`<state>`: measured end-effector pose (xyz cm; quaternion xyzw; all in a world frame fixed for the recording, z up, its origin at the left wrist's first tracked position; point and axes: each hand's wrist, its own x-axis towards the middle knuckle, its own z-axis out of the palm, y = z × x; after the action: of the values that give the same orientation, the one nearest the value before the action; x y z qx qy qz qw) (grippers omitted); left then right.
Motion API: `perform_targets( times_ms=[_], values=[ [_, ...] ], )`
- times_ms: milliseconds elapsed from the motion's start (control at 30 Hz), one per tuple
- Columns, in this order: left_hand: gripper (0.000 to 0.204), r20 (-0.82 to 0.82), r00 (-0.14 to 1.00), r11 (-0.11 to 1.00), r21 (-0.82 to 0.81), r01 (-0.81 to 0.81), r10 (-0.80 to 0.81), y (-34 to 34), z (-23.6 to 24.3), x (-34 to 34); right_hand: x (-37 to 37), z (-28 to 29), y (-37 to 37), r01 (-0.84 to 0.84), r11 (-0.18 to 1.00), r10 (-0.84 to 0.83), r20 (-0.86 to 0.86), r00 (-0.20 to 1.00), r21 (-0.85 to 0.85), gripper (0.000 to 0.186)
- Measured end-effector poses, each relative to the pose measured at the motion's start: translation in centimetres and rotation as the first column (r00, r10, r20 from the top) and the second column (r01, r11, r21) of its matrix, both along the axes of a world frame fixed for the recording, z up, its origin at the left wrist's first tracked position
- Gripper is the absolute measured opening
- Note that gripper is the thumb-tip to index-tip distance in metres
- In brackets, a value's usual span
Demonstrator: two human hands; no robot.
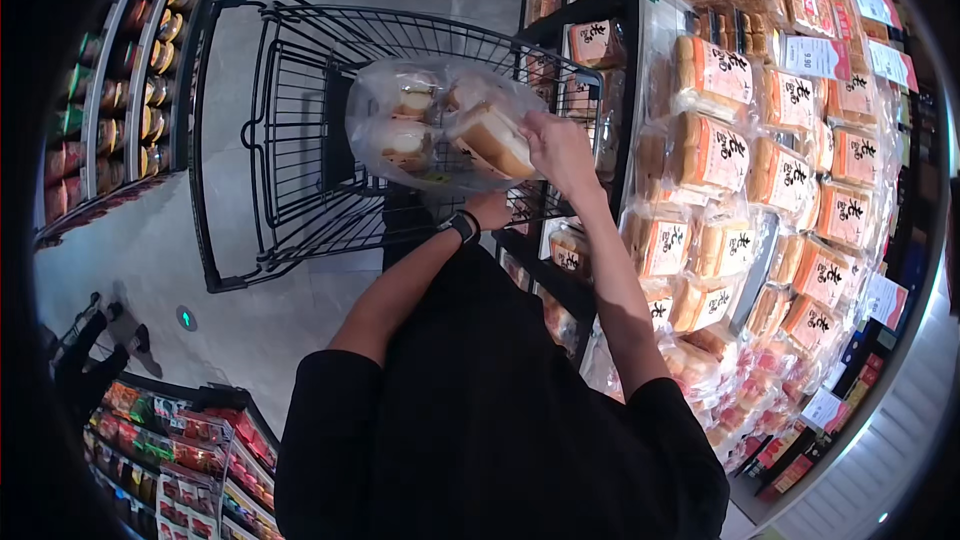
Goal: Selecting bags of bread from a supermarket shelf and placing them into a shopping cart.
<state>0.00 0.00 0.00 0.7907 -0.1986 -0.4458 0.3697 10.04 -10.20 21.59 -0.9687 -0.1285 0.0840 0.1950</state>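
My right hand (562, 153) grips the end of a loaf of bread (494, 140), brown-crusted with a white face, at the right side of a clear plastic bag (375, 105). The bag is bulging, and several other light-coloured bread pieces (408, 138) show through it. Closed fingers of my left hand (489, 210), below a dark wristwatch, rest at the bag's lower edge beside the cart's near side; what they hold is hidden. Bag and loaf are over the basket of a black wire shopping cart (290, 115).
To the right, a sloping display carries several packs of sliced bread (712, 155) with price tags (815, 57). Shelves of packaged cups (120, 90) stand at left, snack racks (185, 450) at lower left. Another person's legs (85, 340) show on the grey floor (260, 325).
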Motion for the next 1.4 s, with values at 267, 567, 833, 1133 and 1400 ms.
perform_targets(
  times_ms=[267,567,833,1133,1400],
  values=[
    [0.049,0.048,0.998,0.992,-0.115,-0.045,0.051,0.7,0.5,-0.1,0.7,-1.8,1.0,-0.061,0.989,0.064,0.013,0.998,-0.131,0.009],
    [0.039,0.09,0.986,0.959,-0.259,-0.115,0.142,0.5,-1.4,-1.2,1.0,-11.8,2.2,-0.115,0.942,0.05,-0.208,0.977,-0.316,0.012],
    [0.033,0.035,0.982,0.945,-0.281,-0.167,0.184,1.4,0.9,-1.0,-1.6,-19.8,2.0,-0.204,0.901,0.072,-0.332,0.941,-0.382,0.016],
    [0.029,0.106,0.986,0.953,-0.287,-0.093,0.128,1.2,-1.5,-2.2,-2.6,-22.7,3.7,-0.353,0.839,0.259,-0.267,0.928,-0.413,0.014],
    [0.036,-0.009,0.983,0.929,-0.325,-0.174,0.181,2.4,-0.2,-1.9,-1.7,-21.1,3.0,-0.649,0.621,0.5,-0.416,0.759,-0.438,0.017]
  ],
)
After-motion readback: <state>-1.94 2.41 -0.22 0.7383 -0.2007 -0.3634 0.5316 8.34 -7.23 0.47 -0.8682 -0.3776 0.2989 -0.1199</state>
